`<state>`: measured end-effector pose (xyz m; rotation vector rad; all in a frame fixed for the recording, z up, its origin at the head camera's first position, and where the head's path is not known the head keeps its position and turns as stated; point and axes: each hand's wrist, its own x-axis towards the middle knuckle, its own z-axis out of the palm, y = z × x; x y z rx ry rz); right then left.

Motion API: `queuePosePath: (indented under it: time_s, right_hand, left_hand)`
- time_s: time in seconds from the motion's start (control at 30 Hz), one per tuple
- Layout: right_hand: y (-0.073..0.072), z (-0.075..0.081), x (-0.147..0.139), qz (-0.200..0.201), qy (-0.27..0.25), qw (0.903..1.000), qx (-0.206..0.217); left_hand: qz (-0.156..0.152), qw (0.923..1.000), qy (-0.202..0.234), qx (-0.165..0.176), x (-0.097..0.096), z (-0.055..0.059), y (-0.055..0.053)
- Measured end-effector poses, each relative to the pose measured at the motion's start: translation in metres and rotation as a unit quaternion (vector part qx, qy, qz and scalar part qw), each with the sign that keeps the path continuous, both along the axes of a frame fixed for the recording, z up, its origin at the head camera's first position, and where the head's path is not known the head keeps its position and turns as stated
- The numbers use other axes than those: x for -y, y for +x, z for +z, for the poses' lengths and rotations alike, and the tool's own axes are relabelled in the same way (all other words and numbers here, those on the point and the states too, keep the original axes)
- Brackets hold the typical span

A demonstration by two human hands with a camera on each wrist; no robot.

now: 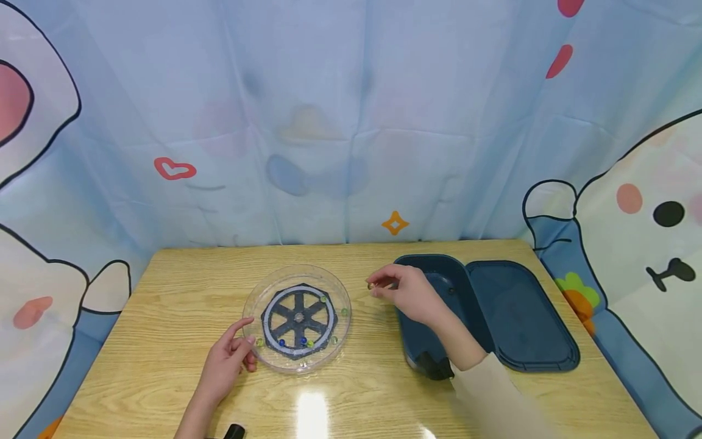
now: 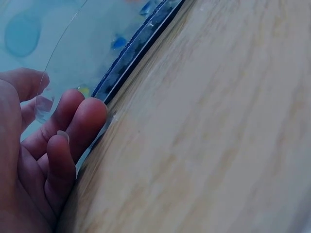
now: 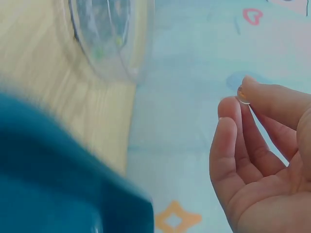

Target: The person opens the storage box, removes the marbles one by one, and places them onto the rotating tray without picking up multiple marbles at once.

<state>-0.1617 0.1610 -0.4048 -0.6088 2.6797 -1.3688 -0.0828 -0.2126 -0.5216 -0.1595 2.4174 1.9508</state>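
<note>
A clear round dish (image 1: 342, 286) with a dark spoked wheel pattern (image 1: 299, 300) in its middle sits on the table. Several small glass marbles, among them a blue marble (image 1: 282, 342) and a yellow-green marble (image 1: 260, 342), lie in it. My left hand (image 1: 226, 361) grips the dish's near left edge, thumb and fingers bent about the wall. Between thumb and fingertips, my right hand (image 1: 410, 294) pinches a small glass marble (image 3: 243, 95), raised between the dish and a dark blue box (image 1: 479, 305). The forearm crosses over that box.
Inside the box lies a small marble (image 1: 451, 291). The box's flat blue lid (image 1: 523, 317) lies at its right. A wooden table (image 1: 164, 305) carries everything, and a printed blue curtain (image 1: 329, 122) hangs behind it. A black object (image 1: 234, 431) shows at the bottom edge.
</note>
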Motion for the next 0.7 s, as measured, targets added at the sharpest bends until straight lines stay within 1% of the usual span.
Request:
queuePosePath:
  time_s: [0.23,0.43,0.53,0.7]
  right_hand:
    - [0.012,-0.013,0.028,0.032,-0.04,0.9985,0.022]
    - [0.019,-0.03,0.046,0.062,-0.055,0.9958,0.039]
    - [0.022,-0.038,0.052,0.062,-0.06,0.995,0.05]
    - [0.023,-0.047,0.057,0.058,-0.066,0.9945,0.057]
  left_hand:
    - [0.002,1.0,0.007,0.004,0.0,-0.001,0.0]
    - [0.002,1.0,0.007,0.003,0.0,-0.001,0.0]
    - [0.002,1.0,0.009,0.002,0.0,-0.001,0.0]
    - [0.002,0.9999,0.015,0.004,-0.001,-0.001,0.0]
